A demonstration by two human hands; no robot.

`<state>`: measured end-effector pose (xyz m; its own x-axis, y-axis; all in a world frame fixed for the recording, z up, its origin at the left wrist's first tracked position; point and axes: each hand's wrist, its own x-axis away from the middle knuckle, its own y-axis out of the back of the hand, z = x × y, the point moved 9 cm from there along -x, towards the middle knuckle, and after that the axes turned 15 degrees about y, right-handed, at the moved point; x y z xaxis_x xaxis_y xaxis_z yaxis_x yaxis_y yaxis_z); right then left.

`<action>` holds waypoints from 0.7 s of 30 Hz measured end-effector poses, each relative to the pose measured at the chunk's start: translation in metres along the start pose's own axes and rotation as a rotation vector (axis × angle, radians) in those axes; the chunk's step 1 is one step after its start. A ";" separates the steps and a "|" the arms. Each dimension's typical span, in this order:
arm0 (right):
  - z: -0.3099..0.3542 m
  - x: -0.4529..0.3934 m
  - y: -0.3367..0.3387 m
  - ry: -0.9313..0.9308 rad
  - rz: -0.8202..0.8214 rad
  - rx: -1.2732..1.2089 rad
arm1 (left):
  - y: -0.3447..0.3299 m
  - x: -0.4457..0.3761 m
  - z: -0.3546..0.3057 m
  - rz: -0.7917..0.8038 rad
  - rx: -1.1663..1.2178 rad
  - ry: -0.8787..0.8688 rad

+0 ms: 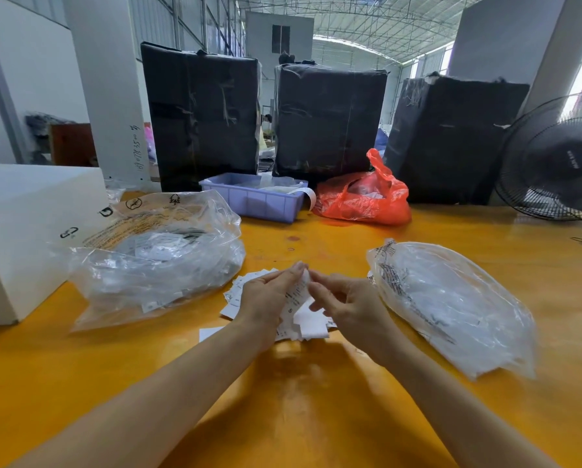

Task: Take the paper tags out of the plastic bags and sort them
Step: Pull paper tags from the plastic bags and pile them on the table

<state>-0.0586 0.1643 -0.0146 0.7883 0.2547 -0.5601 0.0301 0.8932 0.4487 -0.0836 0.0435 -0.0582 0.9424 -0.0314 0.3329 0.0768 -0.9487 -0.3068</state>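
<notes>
Left hand (266, 298): fingers pinch a paper tag (298, 295).
Right hand (347, 307): fingers curled, pinching the same tag.
Tags (311, 324): loose pile mid-bench (316, 417), under both hands.
Plastic bags: one (154, 261) toward the left edge, one (451, 305) toward the right.

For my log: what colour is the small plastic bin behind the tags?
Pale purple, a lavender shade; the bin shows in the head view, at the table's far side.
</notes>
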 end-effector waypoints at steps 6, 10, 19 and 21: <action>-0.010 0.001 0.016 -0.075 -0.201 -0.249 | -0.009 0.002 0.003 0.103 0.002 0.065; -0.032 0.004 0.028 -0.234 -0.318 -0.376 | -0.008 -0.004 -0.002 0.120 -0.225 0.099; -0.027 -0.001 0.055 -0.155 -0.413 -0.268 | 0.007 -0.007 -0.036 0.061 -0.425 -0.065; -0.015 -0.001 0.087 -0.028 -0.480 0.057 | 0.027 -0.006 -0.064 -0.088 -0.436 -0.202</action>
<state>-0.0654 0.2471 0.0144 0.6929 -0.1923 -0.6949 0.4277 0.8855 0.1814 -0.1081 -0.0018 -0.0113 0.9860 0.0758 0.1482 0.0565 -0.9898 0.1309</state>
